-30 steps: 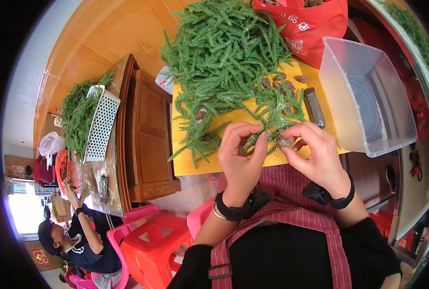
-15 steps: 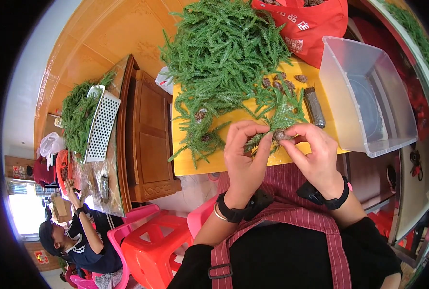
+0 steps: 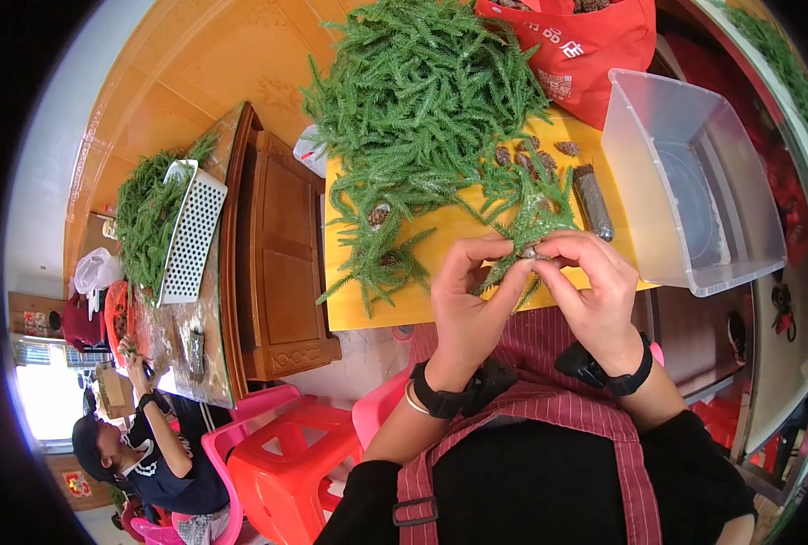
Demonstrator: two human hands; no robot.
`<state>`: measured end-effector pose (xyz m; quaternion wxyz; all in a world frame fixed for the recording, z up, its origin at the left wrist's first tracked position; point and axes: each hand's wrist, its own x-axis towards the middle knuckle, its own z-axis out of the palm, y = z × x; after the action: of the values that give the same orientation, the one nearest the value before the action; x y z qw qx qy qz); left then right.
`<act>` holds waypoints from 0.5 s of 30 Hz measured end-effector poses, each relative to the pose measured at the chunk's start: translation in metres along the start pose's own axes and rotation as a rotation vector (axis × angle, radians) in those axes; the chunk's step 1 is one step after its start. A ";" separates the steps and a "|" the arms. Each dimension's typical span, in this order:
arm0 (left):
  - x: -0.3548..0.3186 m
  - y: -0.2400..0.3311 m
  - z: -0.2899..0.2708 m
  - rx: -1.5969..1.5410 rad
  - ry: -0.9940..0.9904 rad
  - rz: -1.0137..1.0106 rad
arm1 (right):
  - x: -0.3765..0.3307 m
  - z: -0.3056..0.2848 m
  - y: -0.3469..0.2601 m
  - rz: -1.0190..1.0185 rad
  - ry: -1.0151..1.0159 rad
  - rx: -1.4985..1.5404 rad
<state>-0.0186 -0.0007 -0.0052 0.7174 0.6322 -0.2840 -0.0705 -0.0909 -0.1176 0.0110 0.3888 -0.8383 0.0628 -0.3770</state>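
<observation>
Over the table's near edge, my left hand (image 3: 472,295) pinches an artificial green pine sprig (image 3: 540,204) between thumb and forefinger, close to its base. My right hand (image 3: 595,291) meets it there, thumb and forefinger closed on a small brown pine cone (image 3: 530,253), mostly hidden by the fingertips. The sprig's needles fan out away from me. Left of my hands lie finished-looking sprigs (image 3: 381,268) with a pine cone (image 3: 379,216) set among the needles. Several loose pine cones (image 3: 527,162) sit beyond the held sprig, beside a bundle of thin dark wires (image 3: 592,202).
A big heap of green sprigs (image 3: 413,100) covers the far part of the yellow table (image 3: 349,313). On the right stand a red bag (image 3: 586,64) and a clear plastic bin (image 3: 640,182). At left, another person (image 3: 168,445) works at a table with a white basket (image 3: 195,236); red stool (image 3: 295,463) nearby.
My fingertips have drawn closer together, and the pine cone that showed plainly between them is now mostly covered. The sprig has tilted slightly. The other person's hands have shifted a little.
</observation>
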 end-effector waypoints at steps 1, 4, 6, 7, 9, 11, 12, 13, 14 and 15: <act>0.000 -0.001 0.000 0.000 0.000 0.000 | 0.000 -0.001 0.000 -0.008 -0.008 0.002; 0.000 -0.002 -0.001 -0.049 0.006 -0.010 | 0.000 -0.002 -0.001 -0.017 -0.022 0.021; 0.000 -0.004 -0.003 -0.042 -0.004 0.044 | -0.001 -0.001 -0.002 -0.020 -0.027 0.038; -0.001 -0.005 -0.004 -0.042 -0.003 0.044 | -0.002 -0.001 -0.003 -0.006 -0.039 0.050; -0.001 -0.009 -0.005 0.046 -0.031 0.118 | -0.003 -0.003 -0.003 0.009 -0.049 0.057; 0.000 -0.008 -0.004 0.035 -0.052 0.147 | -0.003 -0.005 -0.004 0.061 -0.060 0.085; 0.000 -0.007 -0.004 0.027 -0.072 0.176 | -0.003 -0.006 -0.004 0.061 -0.061 0.086; -0.001 -0.009 -0.004 0.027 -0.072 0.176 | -0.003 -0.006 -0.004 0.055 -0.072 0.092; -0.001 -0.012 -0.006 0.034 -0.079 0.188 | -0.003 -0.007 -0.004 0.049 -0.083 0.099; -0.001 -0.014 -0.007 0.041 -0.086 0.200 | -0.003 -0.007 -0.003 0.048 -0.084 0.099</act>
<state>-0.0128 0.0032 -0.0191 0.6951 0.6116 -0.3773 -0.0198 -0.0991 -0.1184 0.0144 0.4413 -0.8312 0.0479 -0.3348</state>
